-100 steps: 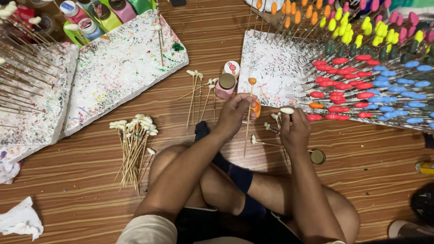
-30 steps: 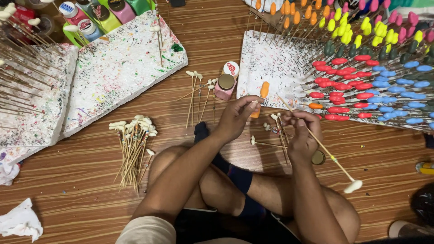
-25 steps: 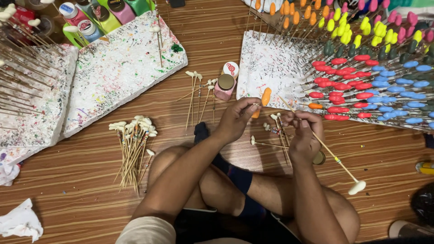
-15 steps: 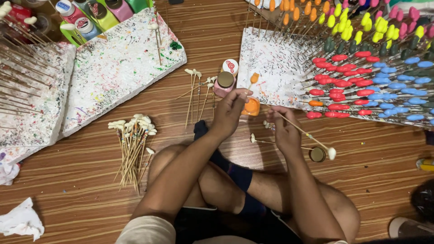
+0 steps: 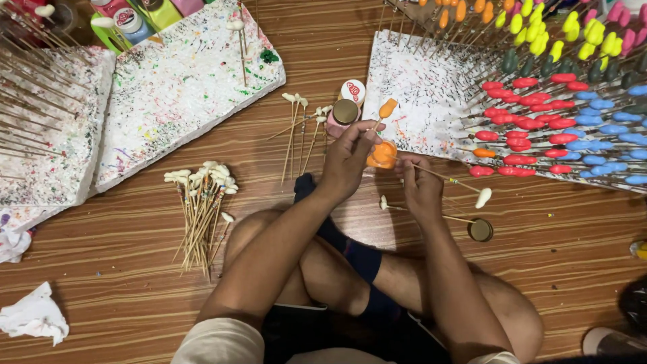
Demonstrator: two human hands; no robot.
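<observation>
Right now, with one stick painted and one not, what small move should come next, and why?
Probably plant the orange-tipped stick, held by the left hand, into the foam board. Its tip looks fully coated, while the right hand holds a white-tipped stick beside the open orange paint pot.

The one camera sat on my head and looked straight down, quite close. It saw my crossed legs at the bottom, my left hand and right hand in the middle, and the wooden floor around them.
</observation>
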